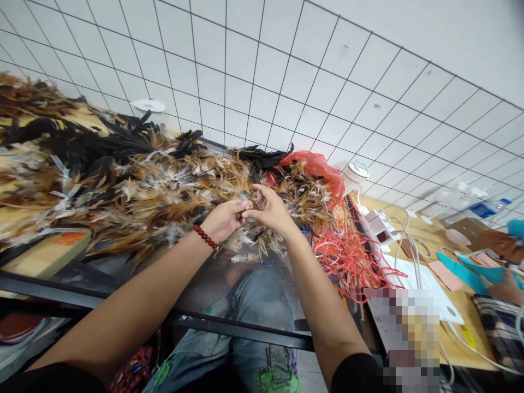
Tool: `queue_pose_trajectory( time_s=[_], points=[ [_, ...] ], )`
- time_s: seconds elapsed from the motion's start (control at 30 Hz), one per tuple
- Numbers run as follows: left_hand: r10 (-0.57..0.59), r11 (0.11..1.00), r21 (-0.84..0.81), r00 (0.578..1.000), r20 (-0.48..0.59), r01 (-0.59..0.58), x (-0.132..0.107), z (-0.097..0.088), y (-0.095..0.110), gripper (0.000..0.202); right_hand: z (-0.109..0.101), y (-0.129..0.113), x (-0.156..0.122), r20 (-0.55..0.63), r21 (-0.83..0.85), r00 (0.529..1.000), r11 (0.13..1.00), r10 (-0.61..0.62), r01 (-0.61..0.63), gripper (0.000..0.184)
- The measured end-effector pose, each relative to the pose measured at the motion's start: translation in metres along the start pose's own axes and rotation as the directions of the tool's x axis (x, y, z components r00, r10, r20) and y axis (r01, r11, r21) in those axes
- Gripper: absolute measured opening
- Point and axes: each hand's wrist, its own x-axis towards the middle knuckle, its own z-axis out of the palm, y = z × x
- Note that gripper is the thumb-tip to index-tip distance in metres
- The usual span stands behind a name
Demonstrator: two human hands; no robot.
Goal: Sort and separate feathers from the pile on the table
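Both my hands meet over a glass tabletop (123, 273), in front of a big heap of brown, black and white feathers (135, 185). My left hand (224, 219), with a dark red bead bracelet (204, 237) at the wrist, pinches a small grey-white feather (246, 203) with its fingers closed. My right hand (268, 208) is curled against the left one, fingertips closed on the same small feather.
A red plastic bag (317, 166) lies behind the feathers, and a tangle of red strips (347, 256) to the right. Further right a wooden table (458, 327) carries white cables, a white device (379, 226) and papers. A white tiled wall stands behind. Another person's teal sleeve (466, 273) shows at right.
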Motion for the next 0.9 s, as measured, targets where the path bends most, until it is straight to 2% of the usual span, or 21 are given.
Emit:
queue_pose_trajectory(
  time_s=[0.07,0.13,0.2,0.3,0.4,0.53,0.67,0.77,0.83,0.9],
  points=[
    [0.019,0.998,0.057,1.000,0.016,-0.020,-0.002,0.001,0.001,0.012,-0.002,0.001,0.000,0.092,0.244,0.987,0.957,0.135,-0.154,0.059],
    [-0.036,0.991,0.130,0.995,0.093,0.024,-0.003,0.001,0.001,0.015,-0.005,0.001,-0.001,0.244,0.451,0.947,0.841,0.207,-0.300,0.050],
    [-0.122,0.982,0.166,0.975,0.187,0.091,-0.004,0.001,0.000,0.016,-0.008,0.000,-0.003,0.381,0.551,0.900,0.729,0.212,-0.405,0.050],
    [-0.175,0.979,0.151,0.947,0.269,0.138,-0.004,0.001,-0.002,0.014,-0.010,0.000,-0.006,0.439,0.592,0.873,0.663,0.211,-0.458,0.048],
    [-0.204,0.972,0.175,0.936,0.288,0.158,-0.005,0.001,0.000,0.013,-0.011,0.000,-0.005,0.358,0.595,0.907,0.695,0.220,-0.404,0.042],
    [-0.190,0.954,0.270,0.956,0.223,0.127,-0.009,0.002,0.010,0.017,-0.008,-0.001,-0.002,0.194,0.554,0.959,0.783,0.207,-0.281,0.036],
    [-0.154,0.938,0.338,0.965,0.213,0.076,-0.012,0.004,0.017,0.019,-0.002,-0.007,-0.001,0.113,0.472,0.976,0.855,0.184,-0.216,0.035],
    [-0.062,0.944,0.331,0.988,0.141,0.012,-0.011,0.005,0.015,0.016,0.001,-0.007,0.001,0.061,0.481,0.984,0.858,0.170,-0.178,0.037],
    [0.028,0.961,0.273,0.998,0.053,-0.041,-0.008,0.006,0.011,0.014,0.000,-0.001,0.003,-0.025,0.459,0.985,0.878,0.170,-0.140,0.034],
    [0.106,0.980,0.171,0.993,-0.045,-0.097,-0.006,0.006,0.009,0.013,-0.003,0.009,0.005,-0.127,0.304,0.975,0.942,0.185,-0.139,0.026]
  ],
)
